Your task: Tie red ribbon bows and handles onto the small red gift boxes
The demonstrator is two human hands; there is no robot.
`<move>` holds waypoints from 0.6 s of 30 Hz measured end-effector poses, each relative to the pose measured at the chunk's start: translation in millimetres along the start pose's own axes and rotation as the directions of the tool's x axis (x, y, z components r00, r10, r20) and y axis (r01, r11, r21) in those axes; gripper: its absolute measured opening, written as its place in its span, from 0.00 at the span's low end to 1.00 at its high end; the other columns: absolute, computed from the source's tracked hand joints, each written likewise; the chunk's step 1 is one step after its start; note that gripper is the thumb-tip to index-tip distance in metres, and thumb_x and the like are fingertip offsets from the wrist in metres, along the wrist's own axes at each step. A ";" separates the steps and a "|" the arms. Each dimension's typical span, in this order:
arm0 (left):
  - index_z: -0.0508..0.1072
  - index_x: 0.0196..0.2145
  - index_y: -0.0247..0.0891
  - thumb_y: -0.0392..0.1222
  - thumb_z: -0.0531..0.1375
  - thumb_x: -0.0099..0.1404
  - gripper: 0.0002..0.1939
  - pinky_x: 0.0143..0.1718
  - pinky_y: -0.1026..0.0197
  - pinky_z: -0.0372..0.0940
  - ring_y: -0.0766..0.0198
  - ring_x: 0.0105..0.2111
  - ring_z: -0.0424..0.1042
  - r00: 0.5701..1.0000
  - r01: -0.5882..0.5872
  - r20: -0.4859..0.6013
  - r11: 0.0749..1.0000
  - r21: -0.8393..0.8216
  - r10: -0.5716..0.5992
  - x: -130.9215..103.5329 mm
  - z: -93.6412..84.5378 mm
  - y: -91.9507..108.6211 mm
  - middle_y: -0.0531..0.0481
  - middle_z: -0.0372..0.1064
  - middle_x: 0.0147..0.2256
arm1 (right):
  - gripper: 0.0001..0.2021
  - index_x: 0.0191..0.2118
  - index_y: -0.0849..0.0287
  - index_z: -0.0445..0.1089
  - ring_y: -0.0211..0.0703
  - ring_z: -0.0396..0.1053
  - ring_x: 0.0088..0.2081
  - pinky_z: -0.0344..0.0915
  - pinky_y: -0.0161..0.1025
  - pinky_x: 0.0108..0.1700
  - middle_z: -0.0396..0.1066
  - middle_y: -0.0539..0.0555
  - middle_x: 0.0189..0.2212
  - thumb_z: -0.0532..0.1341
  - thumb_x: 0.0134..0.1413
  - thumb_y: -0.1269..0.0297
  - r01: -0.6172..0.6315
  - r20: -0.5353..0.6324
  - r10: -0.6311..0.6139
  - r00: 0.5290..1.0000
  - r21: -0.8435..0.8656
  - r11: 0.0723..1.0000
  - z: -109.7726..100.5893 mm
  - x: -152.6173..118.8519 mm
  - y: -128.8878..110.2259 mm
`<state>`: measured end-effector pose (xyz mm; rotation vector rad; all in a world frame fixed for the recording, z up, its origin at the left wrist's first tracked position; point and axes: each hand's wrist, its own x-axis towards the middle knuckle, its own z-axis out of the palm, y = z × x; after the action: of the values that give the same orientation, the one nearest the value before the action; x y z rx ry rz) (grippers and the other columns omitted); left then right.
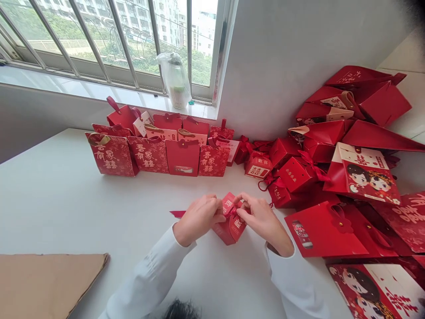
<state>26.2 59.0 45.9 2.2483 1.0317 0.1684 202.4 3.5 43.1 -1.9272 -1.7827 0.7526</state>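
Note:
A small red gift box with printed characters rests on the white table in front of me. Across its top runs a red ribbon, bunched at the middle. My left hand pinches the ribbon from the left side, its fingers curled over the box edge. On the other side, my right hand has thumb and forefinger closed at the ribbon by the top of the box. A loose ribbon tail sticks out to the left behind my left wrist. The fingertips partly cover the knot area.
Several upright red gift bags line the wall under the barred window. Small red boxes and a heap of larger bags crowd the right side. A cardboard sheet lies front left. A bagged cup stands on the windowsill.

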 end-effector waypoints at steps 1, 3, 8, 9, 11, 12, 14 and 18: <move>0.52 0.21 0.38 0.39 0.53 0.61 0.14 0.25 0.63 0.45 0.67 0.23 0.53 1.000 -0.010 0.006 1.000 -0.030 0.010 -0.5 -1.9 -0.1 0.54 0.57 0.24 | 0.07 0.37 0.52 0.64 0.38 0.63 0.24 0.55 0.33 0.28 0.67 0.44 0.20 0.52 0.52 0.68 0.002 -0.001 -0.002 1.000 -0.004 1.000 0.2 0.2 -0.3; 0.51 0.22 0.39 0.42 0.51 0.64 0.15 0.24 0.63 0.44 0.68 0.22 0.51 0.999 -0.020 0.027 0.995 -0.097 0.023 -2.1 -5.8 0.8 0.55 0.56 0.22 | 0.07 0.37 0.52 0.64 0.37 0.63 0.23 0.54 0.33 0.28 0.66 0.43 0.20 0.52 0.52 0.69 0.012 -0.006 -0.012 1.000 -0.006 1.000 0.5 0.1 -1.1; 0.59 0.24 0.40 0.44 0.53 0.62 0.11 0.23 0.65 0.45 0.68 0.22 0.54 0.999 0.032 0.020 0.985 -0.169 -0.029 -3.9 -12.7 3.9 0.56 0.59 0.21 | 0.07 0.37 0.53 0.63 0.36 0.61 0.22 0.53 0.33 0.27 0.66 0.42 0.20 0.52 0.52 0.69 0.019 -0.042 -0.021 0.999 -0.031 0.999 -0.8 0.6 -0.9; 0.60 0.25 0.40 0.44 0.54 0.61 0.10 0.22 0.65 0.45 0.68 0.21 0.54 0.999 0.050 0.026 0.986 -0.158 -0.047 -3.8 -13.8 3.5 0.56 0.59 0.20 | 0.07 0.38 0.53 0.63 0.36 0.60 0.22 0.52 0.33 0.27 0.66 0.42 0.20 0.52 0.52 0.69 0.026 -0.045 -0.028 0.999 -0.028 0.999 -1.4 0.7 -0.8; 0.62 0.23 0.39 0.43 0.55 0.59 0.10 0.22 0.65 0.45 0.69 0.20 0.51 0.997 0.067 0.056 0.991 -0.118 -0.060 -3.5 -16.4 1.8 0.57 0.55 0.17 | 0.07 0.39 0.53 0.63 0.35 0.60 0.22 0.52 0.33 0.27 0.66 0.42 0.20 0.52 0.53 0.69 0.058 -0.041 -0.058 0.997 -0.007 0.998 -2.6 0.7 -1.5; 0.61 0.21 0.39 0.43 0.56 0.59 0.11 0.21 0.64 0.44 0.69 0.19 0.49 0.996 0.061 0.073 0.993 -0.100 -0.054 -3.6 -18.0 0.4 0.57 0.54 0.16 | 0.08 0.39 0.53 0.62 0.35 0.59 0.22 0.53 0.33 0.27 0.66 0.42 0.20 0.51 0.54 0.69 0.078 -0.037 -0.077 0.996 0.011 0.997 -3.1 0.5 -2.3; 0.60 0.18 0.38 0.43 0.55 0.58 0.14 0.21 0.64 0.42 0.70 0.19 0.46 0.994 0.030 0.103 0.996 -0.088 -0.021 -4.2 -22.2 -2.6 0.57 0.52 0.16 | 0.08 0.41 0.53 0.62 0.36 0.60 0.22 0.53 0.34 0.28 0.67 0.42 0.21 0.51 0.55 0.68 0.112 -0.043 -0.110 0.993 0.051 0.992 -4.2 0.2 -4.7; 0.62 0.19 0.37 0.44 0.55 0.58 0.13 0.20 0.64 0.41 0.71 0.19 0.45 0.989 -0.045 0.128 0.985 -0.166 0.067 -6.2 -30.1 -8.9 0.57 0.51 0.17 | 0.08 0.42 0.54 0.60 0.36 0.60 0.21 0.55 0.34 0.28 0.69 0.43 0.23 0.52 0.55 0.67 0.138 -0.112 -0.124 0.986 0.131 0.982 -4.6 1.2 -8.3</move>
<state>5.4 74.1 64.9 2.1113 0.8533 0.1196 198.9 5.7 51.6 -1.7093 -1.7285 0.6986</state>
